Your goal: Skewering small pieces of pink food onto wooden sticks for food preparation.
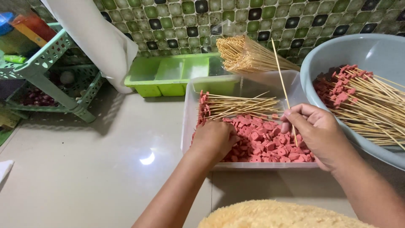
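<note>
A clear plastic tub (187, 122) on the floor holds many pink sausage slices (261, 141) and, at its far side, several loaded bamboo skewers (236, 105). My left hand (215, 139) reaches down into the slices, fingers curled among them. My right hand (316, 133) pinches a single bare bamboo skewer (282, 80) that points up and away, its lower end over the slices. A bundle of unused skewers (249, 55) leans at the tub's far edge.
A grey bowl (337, 55) at the right holds several finished skewers (367, 101). A green divided tray (168, 74) lies behind the tub. A mint plastic rack (46, 63) stands at the left, a white bag (93, 38) hangs beside it. A yellow fuzzy cushion (278, 215) is at the bottom.
</note>
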